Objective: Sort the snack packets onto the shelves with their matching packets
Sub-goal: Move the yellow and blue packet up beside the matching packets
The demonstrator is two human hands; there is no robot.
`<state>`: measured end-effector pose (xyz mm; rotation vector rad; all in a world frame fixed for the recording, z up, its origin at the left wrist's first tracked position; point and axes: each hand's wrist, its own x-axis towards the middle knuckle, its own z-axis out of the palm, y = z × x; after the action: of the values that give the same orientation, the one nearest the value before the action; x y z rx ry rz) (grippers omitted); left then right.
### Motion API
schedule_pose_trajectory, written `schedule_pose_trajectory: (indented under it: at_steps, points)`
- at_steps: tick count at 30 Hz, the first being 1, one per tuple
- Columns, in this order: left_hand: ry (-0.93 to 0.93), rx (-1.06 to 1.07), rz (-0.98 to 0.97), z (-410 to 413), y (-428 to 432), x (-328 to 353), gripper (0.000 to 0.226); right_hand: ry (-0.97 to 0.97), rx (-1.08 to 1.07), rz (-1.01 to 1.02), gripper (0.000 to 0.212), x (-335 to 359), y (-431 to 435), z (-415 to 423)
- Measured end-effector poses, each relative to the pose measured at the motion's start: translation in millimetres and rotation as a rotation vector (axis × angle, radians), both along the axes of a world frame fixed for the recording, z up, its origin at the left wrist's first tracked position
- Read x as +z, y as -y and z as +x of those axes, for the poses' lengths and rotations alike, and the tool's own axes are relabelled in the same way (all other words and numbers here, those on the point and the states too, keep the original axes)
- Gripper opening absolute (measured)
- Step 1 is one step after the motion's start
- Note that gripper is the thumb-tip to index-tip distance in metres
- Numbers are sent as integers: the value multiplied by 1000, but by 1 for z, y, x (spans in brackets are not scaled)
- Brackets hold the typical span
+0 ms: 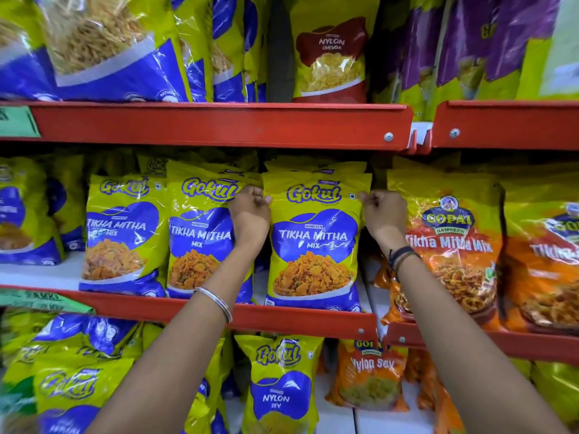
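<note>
A yellow-and-blue Gokul Tikha Mitha Mix packet (315,242) stands upright on the middle red shelf (282,317). My left hand (250,214) pinches its upper left edge, and my right hand (383,214) pinches its upper right edge. Two matching Tikha Mitha Mix packets (200,233) (123,233) stand to its left on the same shelf, the nearer one partly behind my left hand. More packets stand hidden behind the held one.
Orange Gopal Tikha Mitha Mix packets (451,255) fill the shelf to the right. Above, a red-and-yellow Nylon Chevda packet (330,54) stands between blue sev packets (103,48) and purple ones (470,36). Below are Gokul Nylon Sev (279,383) and orange Gopal Nylon Sev (369,374) packets.
</note>
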<state>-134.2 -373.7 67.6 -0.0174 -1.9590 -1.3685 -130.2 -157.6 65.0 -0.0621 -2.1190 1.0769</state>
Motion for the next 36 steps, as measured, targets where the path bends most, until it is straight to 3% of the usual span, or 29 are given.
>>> schedule_pose_trajectory:
  at_steps: [5, 8, 11, 14, 18, 22, 26, 30, 36]
  points:
    - [-236, -2, -59, 31, -9, -28, 31, -149, 19, 68, 35, -12, -5, 24]
    - [-380, -81, -325, 54, -30, -60, 41, -265, 93, 171, 51, -44, 20, 58]
    - [-299, -36, -684, 51, -44, -94, 50, -250, 111, 421, 57, -85, 40, 60]
    - [-198, 73, -859, 42, -42, -106, 57, -131, 26, 509, 59, -106, 36, 45]
    - [-184, 121, -897, 39, -43, -110, 60, -50, -78, 598, 60, -112, 31, 38]
    - [-133, 171, -799, 51, -60, -110, 65, -90, -99, 571, 58, -106, 8, 54]
    - [-231, -127, -765, 76, -119, -105, 66, -155, -169, 492, 56, -106, -55, 90]
    - [-263, -333, -799, 79, -194, -106, 65, -72, -210, 485, 56, -110, -116, 94]
    - [-204, -152, -882, 69, -240, -110, 60, -10, -95, 526, 58, -112, -159, 88]
